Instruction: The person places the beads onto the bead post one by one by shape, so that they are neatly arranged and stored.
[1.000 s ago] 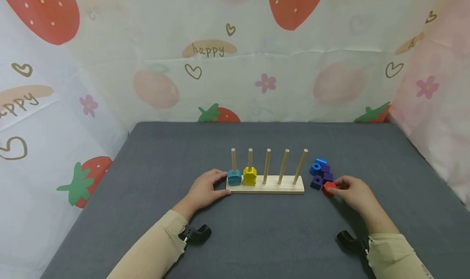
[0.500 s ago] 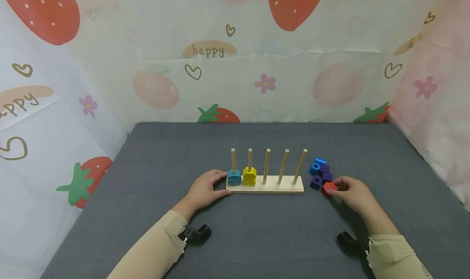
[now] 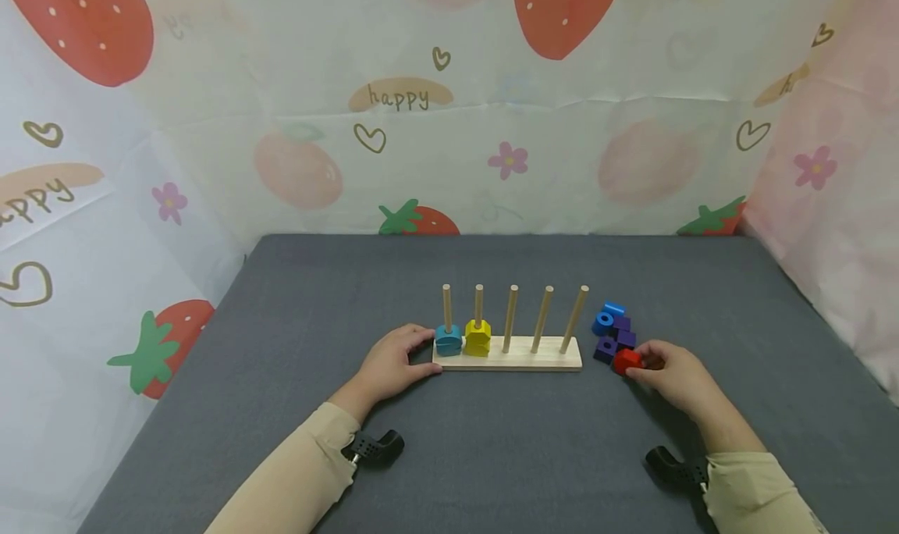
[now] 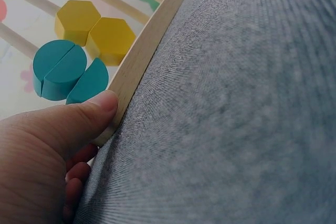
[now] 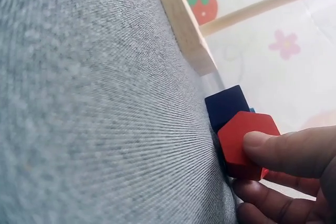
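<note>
A wooden peg board point(image 3: 530, 354) with several upright pegs stands on the grey cloth. My left hand point(image 3: 393, 366) grips its left end, and in the left wrist view the thumb point(image 4: 102, 103) presses on the base's front edge. Teal rounded blocks point(image 3: 448, 340) sit on the leftmost peg, and yellow hexagonal blocks point(image 3: 477, 337) on the one beside it. To the right of the board, my right hand point(image 3: 677, 370) pinches a red hexagonal block point(image 5: 244, 142) between thumb and fingers. The red block is close against a dark purple block point(image 5: 227, 106); its far side is hidden.
Several purple blocks point(image 3: 623, 337) lie in a cluster right of the board, with blue blocks point(image 3: 602, 323) behind them. The grey table point(image 3: 492, 448) ends at a fruit-patterned curtain point(image 3: 562, 175). Black wrist mounts point(image 3: 379, 446) jut out from both cuffs.
The red block has tilted and shifted very slightly to the left in my right hand's fingers. My left hand and the peg board have stayed in place.
</note>
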### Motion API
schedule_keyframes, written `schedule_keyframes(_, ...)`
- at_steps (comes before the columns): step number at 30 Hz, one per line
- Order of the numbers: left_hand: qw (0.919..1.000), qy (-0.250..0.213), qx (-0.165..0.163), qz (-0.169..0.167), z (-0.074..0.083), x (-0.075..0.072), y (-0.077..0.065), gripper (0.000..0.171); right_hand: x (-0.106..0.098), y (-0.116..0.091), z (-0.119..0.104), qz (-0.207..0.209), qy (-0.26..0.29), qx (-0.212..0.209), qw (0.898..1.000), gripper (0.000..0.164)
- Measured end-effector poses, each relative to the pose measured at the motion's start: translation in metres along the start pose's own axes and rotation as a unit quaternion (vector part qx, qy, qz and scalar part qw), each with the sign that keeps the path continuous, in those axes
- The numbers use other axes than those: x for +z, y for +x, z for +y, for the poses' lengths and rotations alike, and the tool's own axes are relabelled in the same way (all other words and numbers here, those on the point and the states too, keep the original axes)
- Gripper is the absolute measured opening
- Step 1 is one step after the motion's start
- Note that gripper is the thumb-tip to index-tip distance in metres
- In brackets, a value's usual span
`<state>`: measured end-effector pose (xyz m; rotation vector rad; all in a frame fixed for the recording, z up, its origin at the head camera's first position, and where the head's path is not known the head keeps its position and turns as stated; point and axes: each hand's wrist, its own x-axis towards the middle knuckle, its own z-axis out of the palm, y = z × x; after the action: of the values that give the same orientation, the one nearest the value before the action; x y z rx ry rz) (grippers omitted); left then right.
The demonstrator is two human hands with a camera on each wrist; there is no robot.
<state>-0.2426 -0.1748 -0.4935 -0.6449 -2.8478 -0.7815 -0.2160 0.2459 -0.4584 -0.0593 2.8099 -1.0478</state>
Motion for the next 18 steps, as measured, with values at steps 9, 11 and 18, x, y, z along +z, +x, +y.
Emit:
schedule_keyframes(9,0.9999,-0.005,-0.006,-0.009,-0.002,0.0,0.001,0.06,0.0,-0.001,-0.007,0.009,0.026,-0.018,0.999,0.028)
schedule_keyframes(11,0.9999,-0.005,-0.006,-0.01,-0.002,0.0,0.001,0.06,-0.001,-0.001,-0.01,0.006,0.038,-0.023,0.999,0.029)
schedule_keyframes(18,1.0,-0.004,-0.002,-0.004,-0.002,0.0,0.001,0.059,-0.013,-0.006,-0.035,0.026,0.069,-0.043,0.996,0.034)
